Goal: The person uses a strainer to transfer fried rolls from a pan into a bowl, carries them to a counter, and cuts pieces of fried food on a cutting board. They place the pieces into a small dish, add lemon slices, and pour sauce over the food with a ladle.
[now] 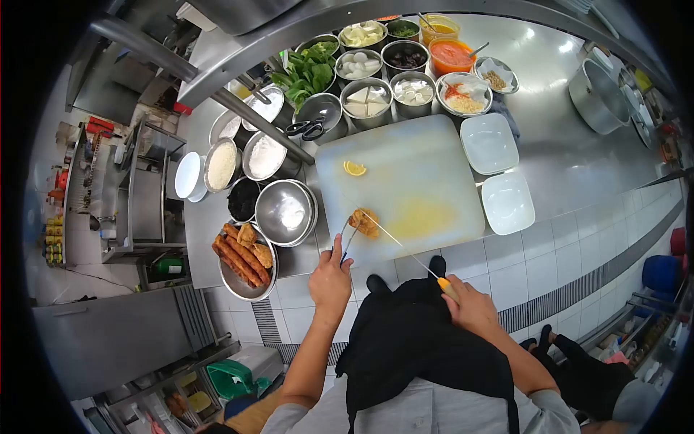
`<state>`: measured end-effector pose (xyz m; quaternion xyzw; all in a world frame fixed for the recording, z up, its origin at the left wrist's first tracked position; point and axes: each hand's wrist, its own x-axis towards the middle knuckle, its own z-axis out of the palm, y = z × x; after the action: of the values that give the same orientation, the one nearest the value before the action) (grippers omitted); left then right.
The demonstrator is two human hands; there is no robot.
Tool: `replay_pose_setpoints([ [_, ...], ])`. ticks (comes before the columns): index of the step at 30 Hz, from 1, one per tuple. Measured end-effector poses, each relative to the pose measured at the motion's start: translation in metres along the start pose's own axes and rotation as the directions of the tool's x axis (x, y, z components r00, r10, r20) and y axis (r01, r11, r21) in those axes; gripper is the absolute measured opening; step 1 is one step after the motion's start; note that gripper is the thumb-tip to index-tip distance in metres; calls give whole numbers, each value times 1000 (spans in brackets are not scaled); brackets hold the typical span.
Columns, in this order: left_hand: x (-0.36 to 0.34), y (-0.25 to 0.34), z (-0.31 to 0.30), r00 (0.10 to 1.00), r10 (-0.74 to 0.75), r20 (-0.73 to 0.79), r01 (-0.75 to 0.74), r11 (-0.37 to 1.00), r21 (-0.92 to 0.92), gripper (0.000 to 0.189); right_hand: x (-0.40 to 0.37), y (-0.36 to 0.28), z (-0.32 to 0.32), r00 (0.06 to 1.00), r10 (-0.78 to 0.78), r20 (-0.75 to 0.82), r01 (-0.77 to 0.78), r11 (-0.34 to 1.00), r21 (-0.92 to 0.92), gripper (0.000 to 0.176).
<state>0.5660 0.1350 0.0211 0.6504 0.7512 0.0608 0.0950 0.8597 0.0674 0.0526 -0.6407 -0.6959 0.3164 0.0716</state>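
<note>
My left hand (330,281) is closed around metal tongs (347,244), whose tips are at a golden-brown fried piece (366,223) on the cutting board (397,148). In my right hand (472,307) is a knife (447,288) with a yellow handle. Its long thin blade slants up and left, and its far part overlaps the fried piece. A lemon wedge (354,168) lies farther back on the board. Yellowish stains mark the board's near right part.
Left of the board stand stacked steel bowls (285,210) and a bowl of fried sticks and chunks (242,262). Scissors (307,129) rest on a steel pot. Several ingredient tubs line the back. Two white square dishes (508,202) sit right. Another person (593,372) is at lower right.
</note>
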Motion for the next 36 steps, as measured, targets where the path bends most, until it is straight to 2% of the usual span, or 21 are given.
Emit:
replay_pose_setpoints([
  [2,3,-3,-2,1000,24,8,-24,1000,7,60,-10,-1,-10,992,96,80,-91,994,-58,46],
  [5,8,-8,-3,998,52,46,-54,998,36,59,-1,-7,-10,989,92,116,-86,995,-57,43],
  [7,13,-13,-1,997,20,75,-23,999,38,60,36,-9,26,999,-51,12,51,999,-3,38],
  [9,12,-14,1,998,33,62,-35,999,34,60,82,-21,58,993,-105,-56,104,994,-21,37],
  [11,14,-12,0,997,46,57,-49,997,60,60,98,-53,51,998,-55,-29,53,997,-53,37],
  [13,12,-11,0,997,49,54,-52,997,62,60,94,-54,49,1000,9,4,-9,996,-85,38],
  [16,10,-8,1,998,37,52,-39,998,49,60,57,-19,41,999,-19,25,21,998,-52,39],
  [18,11,-8,0,998,28,48,-31,998,48,60,30,-10,18,983,100,156,-85,992,-97,39],
  [19,12,-8,0,998,43,51,-45,998,46,60,34,-10,19,983,93,158,-78,992,-96,39],
  [21,10,-11,1,996,59,68,-63,997,52,60,48,-8,34,996,11,90,-10,1000,-10,40],
  [23,10,-10,5,995,73,66,-79,993,85,60,105,-8,88,984,-131,-119,137,990,44,40],
  [26,11,-12,4,994,77,74,-86,987,133,59,140,-44,73,997,-77,-29,77,997,2,42],
  [27,14,-13,4,993,95,69,-104,985,140,59,134,-37,69,997,-69,-46,70,997,10,42],
  [29,11,-14,10,996,83,43,-87,992,96,60,101,6,61,997,-68,27,63,984,168,41],
  [31,11,-12,11,998,14,64,-17,999,32,62,68,49,55,994,-111,18,103,963,248,40],
  [32,9,-12,12,998,7,57,-9,1000,28,63,59,53,47,993,-113,24,104,965,241,40],
  [34,7,-14,12,999,4,47,-6,1000,30,65,40,50,30,993,-15,121,-8,982,188,40],
  [36,5,-16,14,1000,0,12,-1,1000,9,67,33,42,29,998,-18,68,3,977,214,40],
])
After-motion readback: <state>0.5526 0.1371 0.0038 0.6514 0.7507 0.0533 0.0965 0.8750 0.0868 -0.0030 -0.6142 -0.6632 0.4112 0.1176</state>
